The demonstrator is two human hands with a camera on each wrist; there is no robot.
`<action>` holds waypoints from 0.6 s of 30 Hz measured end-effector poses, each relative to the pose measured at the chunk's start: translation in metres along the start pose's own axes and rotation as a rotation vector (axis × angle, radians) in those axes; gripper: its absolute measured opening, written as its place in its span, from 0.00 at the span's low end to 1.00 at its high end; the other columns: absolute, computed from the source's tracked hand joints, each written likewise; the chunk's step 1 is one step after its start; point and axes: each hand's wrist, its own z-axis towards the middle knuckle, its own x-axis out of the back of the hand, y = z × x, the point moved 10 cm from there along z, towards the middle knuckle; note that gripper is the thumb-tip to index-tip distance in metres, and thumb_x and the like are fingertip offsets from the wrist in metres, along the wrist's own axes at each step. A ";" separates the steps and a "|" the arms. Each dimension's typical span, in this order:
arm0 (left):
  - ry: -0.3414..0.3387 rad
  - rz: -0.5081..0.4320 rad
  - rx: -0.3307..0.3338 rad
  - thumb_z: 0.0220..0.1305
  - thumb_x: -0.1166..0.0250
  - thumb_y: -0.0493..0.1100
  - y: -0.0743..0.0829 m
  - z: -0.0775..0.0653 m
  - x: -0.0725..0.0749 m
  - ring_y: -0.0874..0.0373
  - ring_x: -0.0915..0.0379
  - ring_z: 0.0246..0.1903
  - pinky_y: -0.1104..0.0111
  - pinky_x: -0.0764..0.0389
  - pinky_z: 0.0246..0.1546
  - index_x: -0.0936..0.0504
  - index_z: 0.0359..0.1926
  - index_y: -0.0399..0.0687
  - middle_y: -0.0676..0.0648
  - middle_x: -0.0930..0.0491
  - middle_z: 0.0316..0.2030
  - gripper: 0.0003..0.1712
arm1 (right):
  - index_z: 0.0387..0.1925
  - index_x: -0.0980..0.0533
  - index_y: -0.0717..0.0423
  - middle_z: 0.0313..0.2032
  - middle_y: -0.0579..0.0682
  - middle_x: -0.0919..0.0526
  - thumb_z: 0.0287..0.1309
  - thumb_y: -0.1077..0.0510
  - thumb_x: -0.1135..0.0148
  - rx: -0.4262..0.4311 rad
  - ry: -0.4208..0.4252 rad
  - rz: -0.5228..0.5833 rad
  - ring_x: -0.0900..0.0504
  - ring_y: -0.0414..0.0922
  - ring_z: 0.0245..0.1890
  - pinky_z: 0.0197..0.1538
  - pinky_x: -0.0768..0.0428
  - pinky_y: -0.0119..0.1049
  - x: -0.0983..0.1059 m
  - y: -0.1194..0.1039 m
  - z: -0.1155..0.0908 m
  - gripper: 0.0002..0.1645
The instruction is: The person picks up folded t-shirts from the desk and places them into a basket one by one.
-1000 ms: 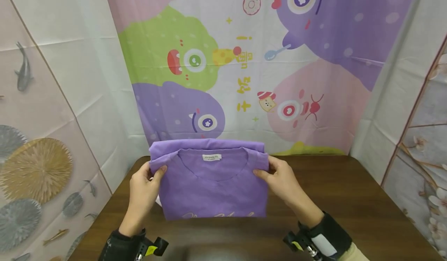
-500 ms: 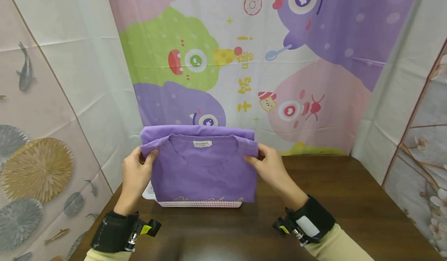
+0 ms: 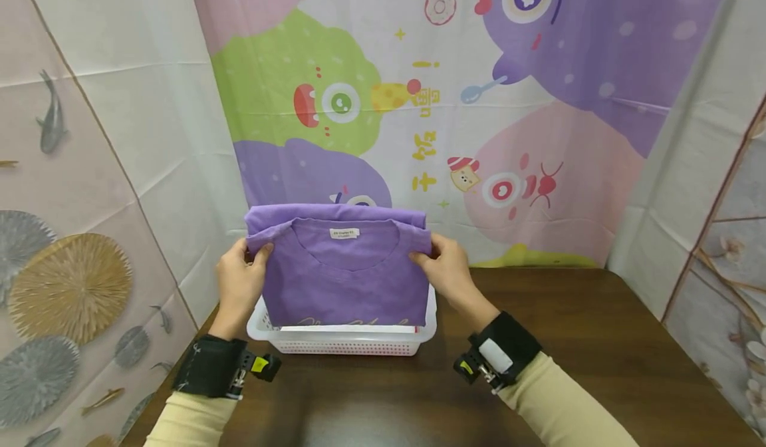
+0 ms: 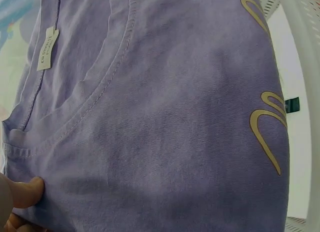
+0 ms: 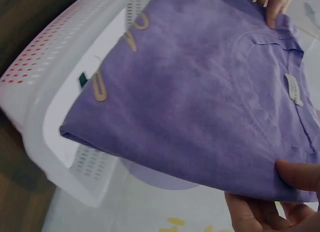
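Observation:
A folded purple T-shirt (image 3: 344, 281) with a round neckline, a white neck label and gold lettering hangs between both hands. My left hand (image 3: 241, 275) pinches its upper left corner, thumb in front. At the upper right corner my right hand (image 3: 449, 271) grips it the same way. Below and behind the shirt stands a white plastic basket (image 3: 347, 344) with perforated walls; the shirt hides much of its inside. Something white with a small dark green tag (image 5: 83, 80) lies in the basket, seen in the right wrist view. The shirt's lower edge hangs over the basket opening.
The basket stands on a dark brown wooden table (image 3: 556, 340). Behind it hangs a cartoon-printed curtain (image 3: 443, 114), and patterned cloth panels (image 3: 72, 167) close off the sides.
Both hands have moved the shirt up in the view, away from me and slightly left. The basket, mostly hidden before, now shows beneath it. The hold on the corners stays the same.

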 end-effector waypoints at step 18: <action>-0.142 0.072 -0.001 0.65 0.40 0.37 -0.042 0.000 -0.036 0.50 0.29 0.25 0.71 0.34 0.25 0.21 0.41 0.29 0.32 0.21 0.29 0.11 | 0.45 0.20 0.66 0.42 0.65 0.14 0.56 0.62 0.36 -0.111 0.017 -0.091 0.15 0.58 0.45 0.47 0.17 0.46 -0.035 0.049 0.006 0.16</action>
